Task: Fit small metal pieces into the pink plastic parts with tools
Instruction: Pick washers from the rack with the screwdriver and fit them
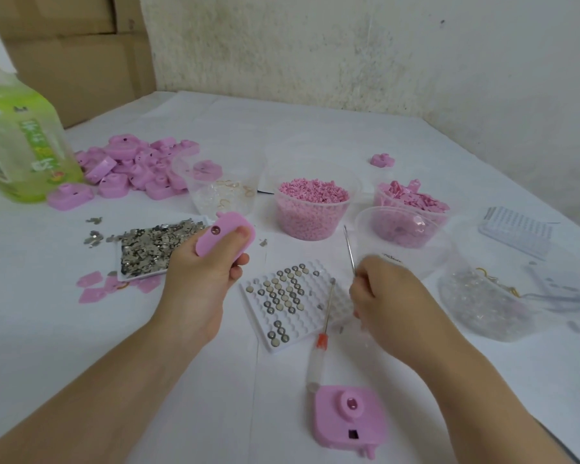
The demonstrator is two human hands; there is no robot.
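Pink plastic part [226, 236]: we hold it in the left hand [200, 279], raised above the counter [47, 296]. The fingers wrap under the part and the thumb presses on its upper face. A small dark round opening shows near its left end.

The right hand [387, 298] is closed around a thin metal tool [350, 251]. The shaft rises from the fingers and tilts slightly left. This hand is blurred, so we cannot tell the exact finger placement.

Between the two hands a white grid tray [310, 324] lies flat on the counter. Round metal discs [283, 296] fill part of its cells, mostly on the left side. A screwdriver [318, 358] with a clear handle and an orange collar rests with its shaft across the tray and its handle on the counter.

Just below the handle, a second pink part [349, 420] sits on the counter with its round boss facing up.

Left of the raised part, a flat white dish [138, 276] holds loose small metal pieces [151, 246]; a few lie scattered beside it. Behind the dish is a heap of pink parts [138, 169], with a green bottle [17, 155] to its left. A clear cup [310, 222] filled with pink pellets stands beyond the grid tray.
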